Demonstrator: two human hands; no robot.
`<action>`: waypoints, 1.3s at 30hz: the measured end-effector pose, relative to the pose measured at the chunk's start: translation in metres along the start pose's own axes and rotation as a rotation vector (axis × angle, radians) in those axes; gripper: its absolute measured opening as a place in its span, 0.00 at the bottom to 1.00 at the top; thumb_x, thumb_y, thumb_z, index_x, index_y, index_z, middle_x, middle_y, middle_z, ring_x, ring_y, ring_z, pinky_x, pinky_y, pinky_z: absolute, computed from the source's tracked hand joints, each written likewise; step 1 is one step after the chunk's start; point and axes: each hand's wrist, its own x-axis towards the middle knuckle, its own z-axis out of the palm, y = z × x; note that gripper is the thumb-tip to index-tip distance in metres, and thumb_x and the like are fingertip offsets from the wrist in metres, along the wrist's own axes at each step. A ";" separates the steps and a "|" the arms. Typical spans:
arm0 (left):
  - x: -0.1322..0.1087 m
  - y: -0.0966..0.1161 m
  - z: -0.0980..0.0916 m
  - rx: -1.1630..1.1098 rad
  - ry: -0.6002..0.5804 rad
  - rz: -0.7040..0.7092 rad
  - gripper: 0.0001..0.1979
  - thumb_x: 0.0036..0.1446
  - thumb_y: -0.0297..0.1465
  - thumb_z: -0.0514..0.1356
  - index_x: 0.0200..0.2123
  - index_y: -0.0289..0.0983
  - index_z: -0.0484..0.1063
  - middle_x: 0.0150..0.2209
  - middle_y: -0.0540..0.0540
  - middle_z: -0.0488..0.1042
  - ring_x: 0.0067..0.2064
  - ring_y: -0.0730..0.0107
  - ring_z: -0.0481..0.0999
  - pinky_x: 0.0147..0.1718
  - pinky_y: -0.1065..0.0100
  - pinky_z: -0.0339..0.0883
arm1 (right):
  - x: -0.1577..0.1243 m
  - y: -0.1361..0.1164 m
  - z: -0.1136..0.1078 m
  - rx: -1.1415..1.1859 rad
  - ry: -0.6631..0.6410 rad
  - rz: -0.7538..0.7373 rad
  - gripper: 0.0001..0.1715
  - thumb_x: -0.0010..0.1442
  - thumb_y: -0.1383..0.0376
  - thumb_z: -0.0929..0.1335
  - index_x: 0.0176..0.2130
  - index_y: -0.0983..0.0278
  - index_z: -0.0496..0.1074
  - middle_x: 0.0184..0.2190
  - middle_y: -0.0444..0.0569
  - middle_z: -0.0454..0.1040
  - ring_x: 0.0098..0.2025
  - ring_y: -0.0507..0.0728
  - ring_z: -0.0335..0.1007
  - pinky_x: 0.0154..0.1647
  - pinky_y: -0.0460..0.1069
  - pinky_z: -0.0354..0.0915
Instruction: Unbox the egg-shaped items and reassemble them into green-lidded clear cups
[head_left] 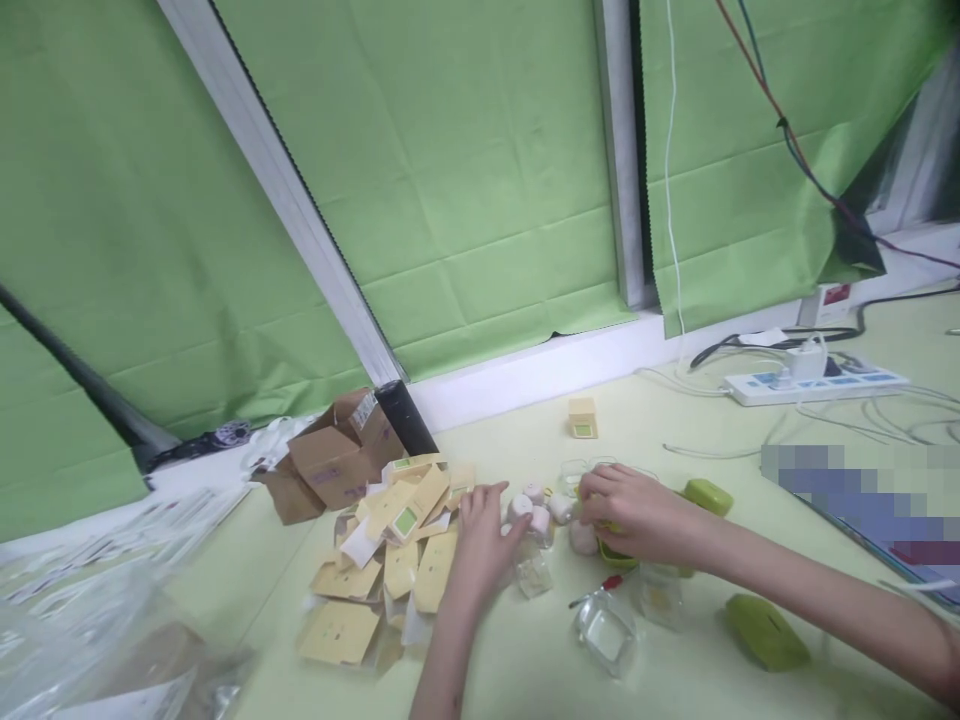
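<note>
My left hand (480,540) rests with fingers apart between a heap of flattened yellow boxes (405,570) and a cluster of small, rounded white-and-pink pieces (538,518). Its thumb reaches the edge of that cluster. My right hand (626,508) is bent downward with its fingers closed, over an open green case (616,556); what the fingertips hold is hidden. A pale rounded piece (583,538) lies beside those fingers. Below them are a red-handled screwdriver (609,584) and a clear plastic tray (607,636). Two more green cases (766,632) lie to the right.
A small yellow box (582,418) stands farther back. At left are a brown carton (349,455) and plastic bags (90,640). A white power strip (817,382) with loose cables sits at the right rear, near a partly blurred flat device (862,530). Green sheets (480,170) cover the windows.
</note>
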 end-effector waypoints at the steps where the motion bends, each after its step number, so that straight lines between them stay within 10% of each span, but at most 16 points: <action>1: 0.008 0.002 0.001 -0.003 -0.006 -0.001 0.24 0.51 0.41 0.57 0.51 0.36 0.66 0.48 0.39 0.67 0.53 0.50 0.60 0.53 0.54 0.53 | 0.006 0.003 0.002 -0.017 0.008 0.015 0.14 0.51 0.74 0.65 0.31 0.61 0.77 0.34 0.51 0.74 0.40 0.61 0.68 0.42 0.54 0.61; 10: -0.004 0.049 0.005 -0.219 0.010 0.157 0.16 0.55 0.36 0.55 0.48 0.44 0.66 0.52 0.45 0.61 0.56 0.59 0.58 0.54 0.60 0.53 | -0.003 0.061 -0.032 -0.040 0.038 0.185 0.11 0.55 0.66 0.64 0.33 0.60 0.77 0.35 0.51 0.76 0.40 0.64 0.69 0.43 0.58 0.59; 17: 0.023 0.062 0.045 -0.066 -0.198 0.158 0.28 0.47 0.39 0.62 0.52 0.38 0.64 0.51 0.40 0.66 0.54 0.50 0.59 0.54 0.55 0.50 | 0.001 0.067 -0.003 0.119 -0.030 0.304 0.31 0.52 0.50 0.68 0.52 0.62 0.68 0.44 0.52 0.76 0.42 0.62 0.74 0.38 0.51 0.67; 22: 0.033 0.068 0.057 -0.067 -0.154 0.158 0.19 0.48 0.38 0.60 0.44 0.37 0.69 0.44 0.41 0.70 0.49 0.51 0.63 0.51 0.53 0.52 | -0.001 0.089 -0.007 0.052 0.014 0.449 0.28 0.59 0.53 0.65 0.55 0.63 0.64 0.43 0.52 0.76 0.40 0.58 0.73 0.39 0.51 0.67; 32: -0.016 0.044 0.023 -1.448 0.102 -0.127 0.32 0.49 0.38 0.61 0.57 0.39 0.59 0.44 0.43 0.72 0.45 0.62 0.72 0.46 0.61 0.65 | 0.005 0.080 0.001 -0.096 -0.050 0.280 0.17 0.60 0.59 0.66 0.48 0.62 0.70 0.50 0.56 0.68 0.49 0.63 0.68 0.49 0.57 0.62; 39: -0.030 0.037 0.038 -1.658 0.173 -0.249 0.21 0.46 0.37 0.67 0.44 0.38 0.70 0.38 0.46 0.72 0.37 0.69 0.72 0.34 0.70 0.67 | 0.040 0.047 0.032 -0.231 -0.284 0.143 0.12 0.62 0.62 0.66 0.45 0.64 0.70 0.48 0.51 0.71 0.46 0.57 0.69 0.47 0.57 0.66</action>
